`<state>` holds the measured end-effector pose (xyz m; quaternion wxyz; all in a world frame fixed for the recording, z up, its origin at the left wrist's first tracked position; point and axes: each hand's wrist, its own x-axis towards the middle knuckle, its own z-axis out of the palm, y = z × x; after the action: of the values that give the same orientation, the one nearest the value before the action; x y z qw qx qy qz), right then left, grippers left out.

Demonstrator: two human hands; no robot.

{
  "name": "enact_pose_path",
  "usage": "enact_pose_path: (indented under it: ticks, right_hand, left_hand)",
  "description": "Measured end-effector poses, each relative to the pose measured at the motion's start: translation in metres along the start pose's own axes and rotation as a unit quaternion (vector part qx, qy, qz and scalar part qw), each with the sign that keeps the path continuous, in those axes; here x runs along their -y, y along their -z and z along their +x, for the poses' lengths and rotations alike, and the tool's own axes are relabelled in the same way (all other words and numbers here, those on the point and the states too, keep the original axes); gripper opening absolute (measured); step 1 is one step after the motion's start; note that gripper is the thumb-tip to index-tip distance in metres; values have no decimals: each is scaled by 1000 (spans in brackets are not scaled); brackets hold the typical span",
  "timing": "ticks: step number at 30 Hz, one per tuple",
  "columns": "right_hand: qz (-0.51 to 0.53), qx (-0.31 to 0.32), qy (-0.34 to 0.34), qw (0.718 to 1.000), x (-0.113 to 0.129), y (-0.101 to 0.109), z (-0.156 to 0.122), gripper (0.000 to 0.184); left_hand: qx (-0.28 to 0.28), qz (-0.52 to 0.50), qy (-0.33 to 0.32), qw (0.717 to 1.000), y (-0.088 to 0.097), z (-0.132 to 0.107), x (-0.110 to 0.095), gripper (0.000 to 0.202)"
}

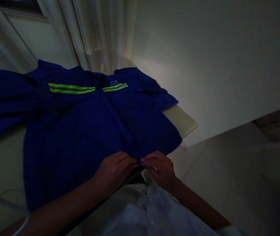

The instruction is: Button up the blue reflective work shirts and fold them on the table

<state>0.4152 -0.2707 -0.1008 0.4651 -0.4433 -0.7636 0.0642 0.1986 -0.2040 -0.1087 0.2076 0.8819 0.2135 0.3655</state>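
Note:
A dark blue work jacket (76,131) with yellow-green reflective strips across the chest lies spread out, front side up. Its collar points away from me and its hem toward me. At the lower end of the front opening, my left hand (116,168) pinches the hem with thumb and fingers together. Close beside it, my right hand (160,168) pinches the hem too, its fingertips almost meeting the left ones. The fabric between the fingertips is small and dark, so its detail is hidden.
Under the jacket is a pale table (180,121), its corner showing at the right. A thin white cable (7,201) curls at the lower left. Behind stand a light curtain (98,36) and a white wall (203,59). Tiled floor (218,173) lies to the right.

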Motion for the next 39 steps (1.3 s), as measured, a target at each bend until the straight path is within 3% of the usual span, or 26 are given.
enact_pose_path:
  ticks: [4, 6, 8, 11, 13, 17, 23, 27, 32, 39]
  right_hand:
    - [-86, 8, 70, 994, 1, -1, 0, 18]
    - [-70, 15, 61, 996, 1, 1, 0, 20]
    - [-1, 39, -27, 999, 2, 5, 3, 31]
    - [123, 99, -185, 970, 4, 13, 10, 37]
    - [172, 139, -233, 947, 3, 18, 15, 26]
    - [213, 205, -289, 911, -2, 24, 25, 25]
    - [183, 343, -212, 897, -6, 36, 43, 23]
    - [167, 381, -218, 883, -5, 39, 53, 20]
    - [144, 386, -252, 876, -3, 35, 60, 14]
    - [129, 455, -218, 854, -2, 32, 75, 19]
  left_hand:
    - [-19, 21, -14, 1000, -1, 2, -4, 10]
    - [-32, 20, -10, 999, 0, 3, -6, 10]
    - [-38, 15, -15, 999, 2, 5, -8, 9]
    - [-38, 17, -43, 998, 7, 7, -9, 8]
    - [-30, 23, -64, 997, 9, 7, -10, 8]
    - [-7, 50, -118, 992, 12, 4, -8, 12]
    - [-6, 140, -235, 962, 18, 5, -10, 15]
    - [9, 164, -259, 952, 19, 8, -14, 16]
    - [21, 181, -275, 944, 18, 8, -16, 12]
    - [23, 168, -282, 944, 14, 4, -15, 17]
